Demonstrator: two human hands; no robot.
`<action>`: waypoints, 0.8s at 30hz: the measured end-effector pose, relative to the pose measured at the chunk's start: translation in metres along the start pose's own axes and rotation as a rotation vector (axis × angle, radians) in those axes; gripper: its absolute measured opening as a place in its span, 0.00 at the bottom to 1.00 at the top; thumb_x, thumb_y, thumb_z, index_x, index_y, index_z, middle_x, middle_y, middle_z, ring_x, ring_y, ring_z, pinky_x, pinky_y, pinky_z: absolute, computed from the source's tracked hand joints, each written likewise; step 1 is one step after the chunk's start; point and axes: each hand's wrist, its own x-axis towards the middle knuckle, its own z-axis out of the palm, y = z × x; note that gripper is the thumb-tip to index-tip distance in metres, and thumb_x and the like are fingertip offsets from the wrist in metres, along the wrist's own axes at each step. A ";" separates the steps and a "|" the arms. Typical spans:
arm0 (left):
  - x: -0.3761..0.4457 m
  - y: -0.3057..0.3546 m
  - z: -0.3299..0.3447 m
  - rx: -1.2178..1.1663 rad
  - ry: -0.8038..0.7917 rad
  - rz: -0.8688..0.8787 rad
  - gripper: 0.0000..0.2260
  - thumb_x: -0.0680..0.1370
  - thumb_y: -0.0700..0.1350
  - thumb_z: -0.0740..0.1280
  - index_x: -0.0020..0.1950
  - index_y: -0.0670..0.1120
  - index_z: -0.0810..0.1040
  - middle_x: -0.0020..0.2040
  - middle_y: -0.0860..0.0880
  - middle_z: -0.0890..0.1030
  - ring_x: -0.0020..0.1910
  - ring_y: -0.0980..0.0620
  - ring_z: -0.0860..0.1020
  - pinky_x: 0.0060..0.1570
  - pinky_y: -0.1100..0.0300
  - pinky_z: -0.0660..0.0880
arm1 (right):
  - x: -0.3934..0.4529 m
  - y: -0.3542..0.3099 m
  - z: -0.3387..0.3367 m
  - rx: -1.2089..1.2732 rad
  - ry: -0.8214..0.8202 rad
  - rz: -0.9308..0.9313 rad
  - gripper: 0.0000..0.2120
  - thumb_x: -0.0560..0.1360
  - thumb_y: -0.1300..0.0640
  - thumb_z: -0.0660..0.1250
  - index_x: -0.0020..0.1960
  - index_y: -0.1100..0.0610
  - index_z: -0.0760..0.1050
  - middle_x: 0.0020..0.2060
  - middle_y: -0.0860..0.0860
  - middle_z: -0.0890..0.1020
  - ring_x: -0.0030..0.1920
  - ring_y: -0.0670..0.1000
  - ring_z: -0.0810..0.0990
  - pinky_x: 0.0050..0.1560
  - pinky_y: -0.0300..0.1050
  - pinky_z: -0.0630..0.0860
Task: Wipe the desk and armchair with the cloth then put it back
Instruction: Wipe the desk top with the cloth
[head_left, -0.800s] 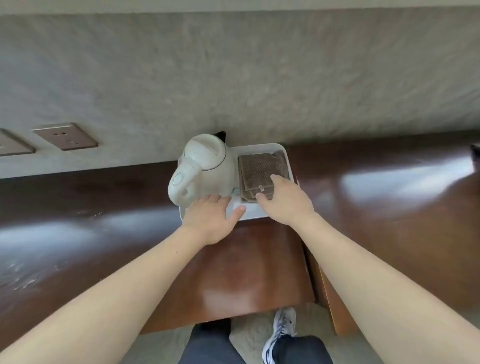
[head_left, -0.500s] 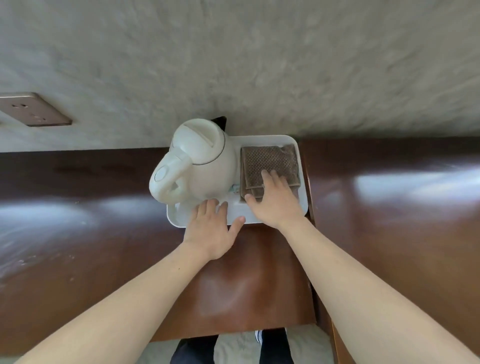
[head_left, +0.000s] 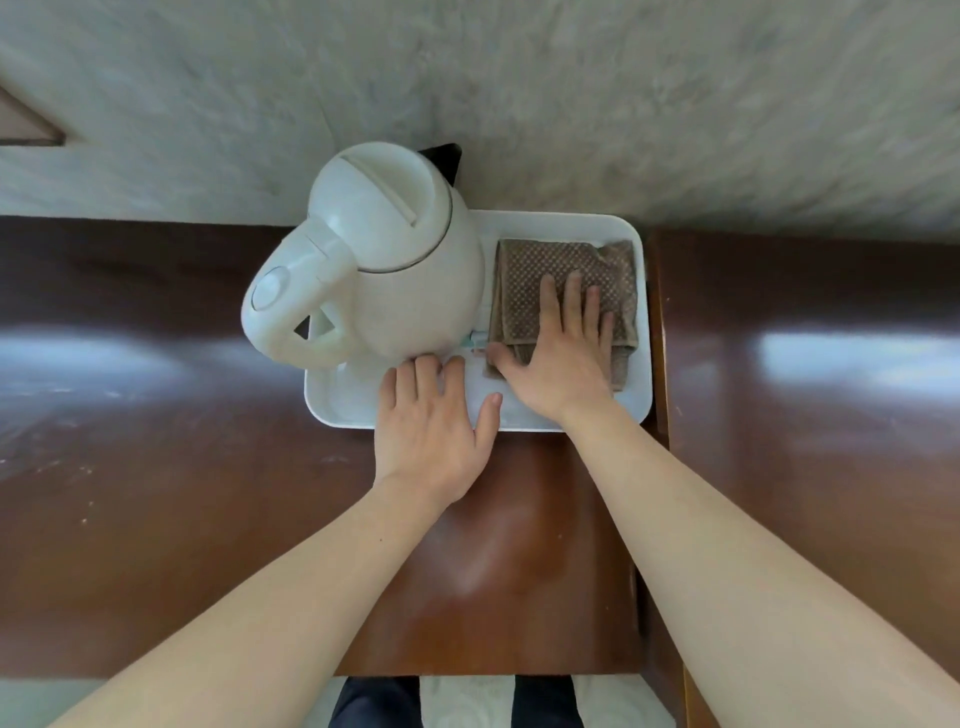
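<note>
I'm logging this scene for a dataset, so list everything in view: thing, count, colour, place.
cloth: 1, brown, folded, right part of the tray
tray: 1, white, on the desk against the wall
kettle: 1, cream, left part of the tray, handle toward the left
desk: 1, dark glossy brown wood, along the wall
wall: 1, grey, behind the desk
wall plate: 1, brown, far left on the wall, partly cut off
left hand: 1, fingers flat on the tray's near edge
right hand: 1, flat on the cloth
</note>
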 end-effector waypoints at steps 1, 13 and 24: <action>0.000 0.000 0.000 0.007 -0.002 -0.005 0.28 0.79 0.61 0.50 0.62 0.41 0.76 0.52 0.40 0.75 0.51 0.38 0.73 0.59 0.45 0.69 | 0.001 0.000 0.003 -0.011 -0.007 -0.001 0.47 0.76 0.33 0.59 0.80 0.55 0.37 0.80 0.58 0.38 0.78 0.60 0.35 0.75 0.59 0.33; 0.002 -0.003 0.001 0.042 -0.051 0.012 0.28 0.81 0.61 0.49 0.64 0.42 0.74 0.55 0.40 0.74 0.53 0.38 0.72 0.61 0.44 0.68 | 0.004 -0.015 0.017 -0.083 0.032 0.059 0.34 0.84 0.45 0.50 0.80 0.60 0.39 0.79 0.61 0.39 0.78 0.63 0.35 0.74 0.62 0.32; 0.001 -0.016 -0.002 -0.032 -0.112 0.112 0.29 0.81 0.63 0.44 0.69 0.44 0.69 0.63 0.43 0.70 0.60 0.42 0.68 0.64 0.49 0.65 | -0.006 -0.022 0.003 0.204 0.227 0.109 0.23 0.80 0.68 0.56 0.75 0.63 0.62 0.77 0.63 0.61 0.77 0.66 0.55 0.76 0.60 0.52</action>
